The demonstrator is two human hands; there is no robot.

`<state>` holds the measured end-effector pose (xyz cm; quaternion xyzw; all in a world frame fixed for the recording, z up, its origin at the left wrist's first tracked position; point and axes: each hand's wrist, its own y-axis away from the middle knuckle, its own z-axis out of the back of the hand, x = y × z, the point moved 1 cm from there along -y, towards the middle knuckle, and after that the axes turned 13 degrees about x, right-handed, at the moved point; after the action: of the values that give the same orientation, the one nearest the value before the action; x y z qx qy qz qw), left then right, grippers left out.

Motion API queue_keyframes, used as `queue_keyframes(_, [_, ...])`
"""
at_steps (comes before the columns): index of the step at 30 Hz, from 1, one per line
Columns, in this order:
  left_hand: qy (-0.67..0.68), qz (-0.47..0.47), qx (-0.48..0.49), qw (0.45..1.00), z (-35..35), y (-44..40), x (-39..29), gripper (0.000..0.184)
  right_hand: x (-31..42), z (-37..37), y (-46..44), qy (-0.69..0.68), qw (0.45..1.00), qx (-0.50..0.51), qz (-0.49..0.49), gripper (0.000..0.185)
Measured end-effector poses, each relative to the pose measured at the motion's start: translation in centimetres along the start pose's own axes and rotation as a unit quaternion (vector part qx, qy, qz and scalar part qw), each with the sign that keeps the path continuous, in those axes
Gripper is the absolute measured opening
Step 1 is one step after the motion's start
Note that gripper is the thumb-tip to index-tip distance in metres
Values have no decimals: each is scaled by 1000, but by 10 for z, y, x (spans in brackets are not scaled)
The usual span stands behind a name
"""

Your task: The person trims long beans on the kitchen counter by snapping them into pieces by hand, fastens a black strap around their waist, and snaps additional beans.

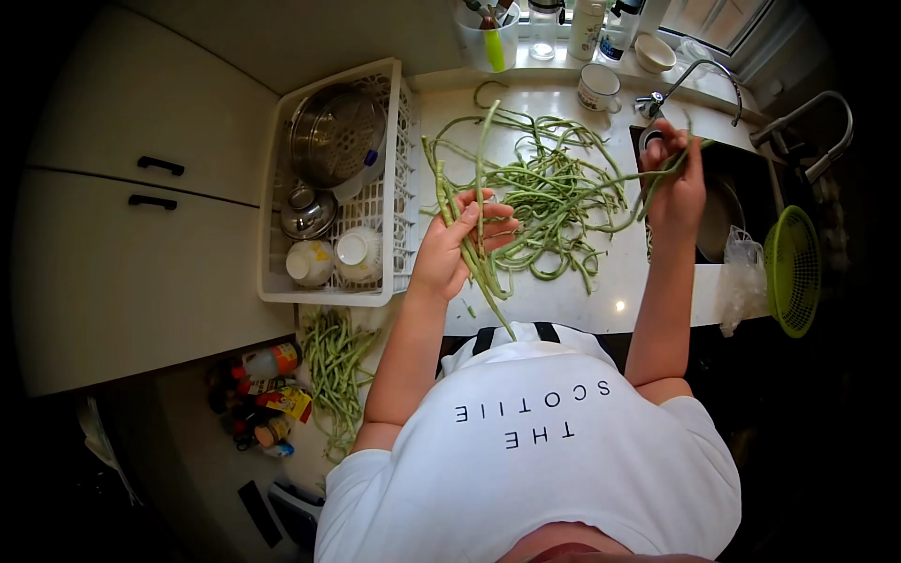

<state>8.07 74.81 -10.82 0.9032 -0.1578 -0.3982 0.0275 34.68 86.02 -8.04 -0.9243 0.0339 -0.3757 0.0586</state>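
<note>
Left hand [452, 242] thumb-pinches long beans [485, 274], ends past grip both ways; right hand [678, 188], fingers curled, grips bean strands [649, 192].

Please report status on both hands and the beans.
Left hand holding long beans; right hand gripping strands near sink; tangled pile between; nothing visibly blocking.

The pale surface [582, 305] bears a white rack [324, 296] at ten o'clock, tangled green beans [554, 192] at one, another bean pile [338, 361] at eight.
</note>
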Motion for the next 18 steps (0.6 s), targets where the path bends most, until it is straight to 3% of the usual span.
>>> queue_keyframes(1, [0,0,-1,1000,5,1,0,28,12,-16,2,24,996,-85,8,27])
queue_keyframes(3, [38,-20,11,999,16,1,1,25,15,-6,4,8,995,-102,10,27])
queue_keyframes(5, [69,-26,10,997,15,-4,3,26,11,25,5,-40,990,132,-20,26])
queue_keyframes(6, [123,-35,49,991,16,-6,3,27,4,12,11,29,995,87,-29,27])
queue_keyframes(7, [177,-44,88,979,17,-8,3,29,-7,5,19,67,989,124,-39,23])
queue_keyframes(8, [187,-41,73,979,14,-10,4,34,-20,2,27,105,985,110,-78,19])
queue_keyframes(9, [187,-40,74,979,9,-11,2,34,-33,-6,39,184,969,116,-118,19])
queue_keyframes(11, [193,-60,64,977,0,-12,0,36,-60,-28,62,335,903,242,-117,23])
queue_keyframes(13, [181,-71,46,980,-3,-13,5,37,-61,-63,77,510,769,373,-92,30])
queue_keyframes(15, [169,-84,28,982,-8,-14,10,38,-79,-72,87,554,746,367,-32,34])
queue_keyframes(17, [136,-85,-53,986,-13,-13,12,37,-97,-68,89,550,764,338,0,33])
queue_keyframes(18, [130,-93,1,987,-6,-12,12,34,-102,-67,86,549,773,319,-6,32])
